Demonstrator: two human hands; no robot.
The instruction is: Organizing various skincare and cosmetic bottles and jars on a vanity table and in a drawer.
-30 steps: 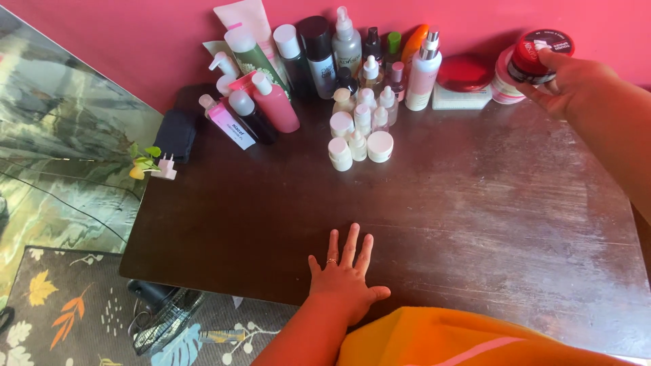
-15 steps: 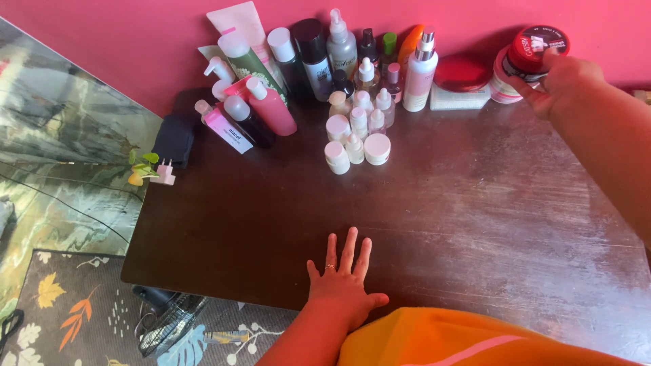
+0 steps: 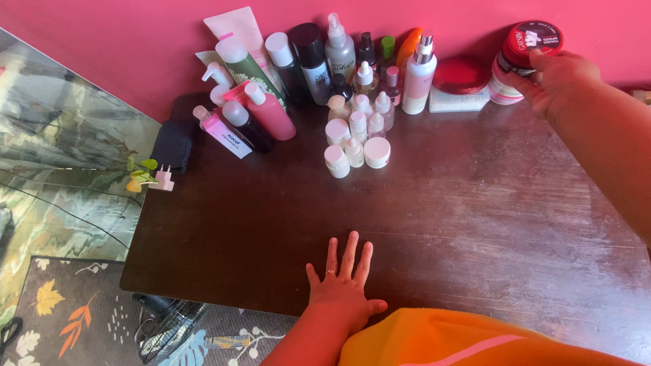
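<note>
My right hand [image 3: 559,81] reaches to the far right of the dark wooden table [image 3: 434,203] and grips a round red-lidded jar [image 3: 532,42], tilted, just above a white jar [image 3: 503,88] by the pink wall. My left hand [image 3: 341,281] lies flat on the table's near edge, fingers spread, a ring on one finger, holding nothing.
Several bottles, tubes and small white droppers [image 3: 352,132] crowd the table's back edge. A red round tin [image 3: 462,73] sits on a white box. A black pouch [image 3: 173,144] lies at the left corner. A fan [image 3: 169,322] stands on the patterned rug below.
My right hand has lifted the red-lidded jar slightly higher and tilted it toward the wall. My left hand stays flat on the table.
</note>
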